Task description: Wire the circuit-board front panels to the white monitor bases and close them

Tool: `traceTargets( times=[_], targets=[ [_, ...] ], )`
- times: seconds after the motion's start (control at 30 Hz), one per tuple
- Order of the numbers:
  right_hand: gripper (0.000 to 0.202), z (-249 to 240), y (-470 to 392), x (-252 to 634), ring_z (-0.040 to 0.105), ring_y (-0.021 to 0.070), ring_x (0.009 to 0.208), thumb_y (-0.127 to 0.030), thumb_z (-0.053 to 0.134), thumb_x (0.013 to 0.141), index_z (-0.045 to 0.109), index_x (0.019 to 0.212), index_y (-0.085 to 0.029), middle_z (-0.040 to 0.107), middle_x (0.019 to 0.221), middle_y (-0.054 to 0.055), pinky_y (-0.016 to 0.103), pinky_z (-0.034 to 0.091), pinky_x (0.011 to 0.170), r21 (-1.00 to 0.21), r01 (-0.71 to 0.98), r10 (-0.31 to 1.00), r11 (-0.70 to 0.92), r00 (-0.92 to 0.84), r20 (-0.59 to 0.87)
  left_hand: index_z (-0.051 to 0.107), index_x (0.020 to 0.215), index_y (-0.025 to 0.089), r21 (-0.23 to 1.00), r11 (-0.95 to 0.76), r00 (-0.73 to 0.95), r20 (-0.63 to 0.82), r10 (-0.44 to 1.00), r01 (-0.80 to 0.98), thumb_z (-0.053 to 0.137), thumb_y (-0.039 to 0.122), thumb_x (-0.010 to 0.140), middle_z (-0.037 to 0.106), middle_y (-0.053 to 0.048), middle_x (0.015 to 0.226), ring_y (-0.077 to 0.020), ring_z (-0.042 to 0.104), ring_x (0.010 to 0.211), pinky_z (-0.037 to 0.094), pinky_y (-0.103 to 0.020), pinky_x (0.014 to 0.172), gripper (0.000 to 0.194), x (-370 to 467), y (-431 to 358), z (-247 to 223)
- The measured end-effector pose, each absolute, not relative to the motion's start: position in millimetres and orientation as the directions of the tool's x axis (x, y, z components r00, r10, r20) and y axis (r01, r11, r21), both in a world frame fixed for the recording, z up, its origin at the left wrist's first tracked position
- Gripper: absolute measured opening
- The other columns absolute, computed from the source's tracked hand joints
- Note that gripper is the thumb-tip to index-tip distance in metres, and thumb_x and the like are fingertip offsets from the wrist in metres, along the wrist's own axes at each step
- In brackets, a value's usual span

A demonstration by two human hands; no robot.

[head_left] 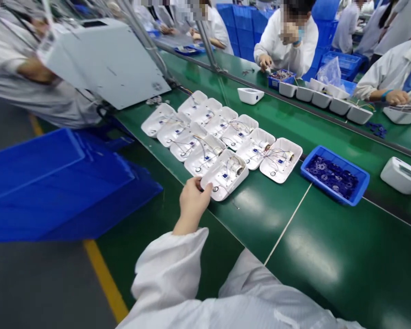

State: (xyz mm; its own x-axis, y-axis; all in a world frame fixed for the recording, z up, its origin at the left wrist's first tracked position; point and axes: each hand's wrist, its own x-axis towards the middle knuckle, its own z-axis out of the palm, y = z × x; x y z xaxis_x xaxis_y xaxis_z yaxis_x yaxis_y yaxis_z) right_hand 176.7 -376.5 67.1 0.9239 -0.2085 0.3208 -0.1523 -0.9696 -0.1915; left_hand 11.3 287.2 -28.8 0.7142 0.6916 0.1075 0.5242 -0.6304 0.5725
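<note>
My left hand (194, 197) grips the near left edge of a white plastic housing (238, 183), thumb on the rim and fingers beneath it. The housing lies open side up, slightly overlapping its neighbour. Wires, a small blue part and a cylindrical motor-like part show inside it. Beyond it, similar open white housings (283, 172) with wires stand in two slanting rows on the green work surface (277, 214). My right hand is not identifiable; fingers at the right edge touch a closed white housing (399, 176), but whose they are is unclear.
A blue tray (365, 180) of dark blue parts stands right of the rows. Another white unit (250, 95) sits farther back. A grey machine (106, 64) and blue bin (48, 192) are at left. Co-workers sit across the line, near a row of white housings (322, 99).
</note>
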Motion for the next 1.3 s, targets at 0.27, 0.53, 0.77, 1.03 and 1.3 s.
traceTargets(
  times=[0.27, 0.53, 0.77, 1.03, 1.3],
  targets=[
    [0.031, 57.6, -224.9, 150.3, 0.07, 0.0272, 0.091, -0.038, 0.047, 0.099, 0.07, 0.11, -0.021, 0.074, 0.11, 0.015, 0.037, 0.05, 0.078, 0.077, 0.448, 0.439, -0.89, 0.891, -0.116, 0.063, 0.121, 0.014, 0.596, -0.613, 0.695, 0.125, 0.708, 0.518, 0.055, 0.023, 0.08, 0.069, -0.009, 0.096, -0.0258, 0.065, 0.088, 0.051, -0.039, 0.088, 0.043, 10.4, 280.8, -30.2],
    [0.037, 25.4, -194.5, 155.8, 0.073, 0.0314, 0.092, -0.034, 0.044, 0.1, 0.071, 0.12, -0.02, 0.078, 0.103, 0.014, 0.039, 0.053, 0.079, 0.135, 0.487, 0.449, -0.863, 0.862, -0.234, 0.069, 0.102, 0.017, 0.541, -0.838, 0.638, 0.67, 0.379, -0.07, 0.054, 0.019, 0.087, 0.068, -0.01, 0.103, -0.0204, 0.068, 0.09, 0.057, -0.034, 0.078, 0.021, -38.7, 235.3, -21.2],
    [0.044, 37.0, -189.7, 145.4, 0.071, 0.0323, 0.07, -0.051, 0.052, 0.092, 0.072, 0.11, -0.016, 0.074, 0.073, 0.011, 0.04, 0.051, 0.064, 0.0, 0.268, 0.268, -0.963, 0.963, 0.018, 0.061, 0.116, 0.019, 0.48, -0.75, 0.662, 0.746, 0.076, -0.455, 0.049, 0.0, 0.081, 0.072, -0.01, 0.112, -0.0204, 0.071, 0.102, 0.06, -0.035, 0.086, 0.041, -57.0, 202.1, -13.1],
    [0.041, 97.9, -115.4, 92.9, 0.067, 0.0215, 0.063, -0.062, 0.069, 0.077, 0.073, 0.09, -0.024, 0.073, 0.072, 0.003, 0.033, 0.054, 0.061, -0.669, 0.258, 0.271, -0.697, 0.959, 0.088, 0.062, 0.116, 0.02, 0.57, -0.62, 0.675, 0.733, 0.088, -0.538, 0.05, 0.0, 0.078, 0.072, -0.011, 0.11, -0.0216, 0.072, 0.099, 0.062, -0.037, 0.083, 0.045, -61.8, 185.7, -10.5],
    [0.032, 112.7, -33.2, 52.0, 0.072, 0.0212, 0.075, -0.039, 0.064, 0.088, 0.07, 0.115, -0.023, 0.078, 0.085, 0.003, 0.034, 0.056, 0.073, -0.745, 0.343, 0.571, -0.573, 0.818, -0.063, 0.057, 0.117, 0.019, 0.649, -0.532, 0.717, 0.689, 0.107, -0.544, 0.056, 0.004, 0.076, 0.07, -0.015, 0.12, -0.0252, 0.071, 0.108, 0.062, -0.037, 0.085, 0.043, -65.0, 174.3, -18.7]
  ],
)
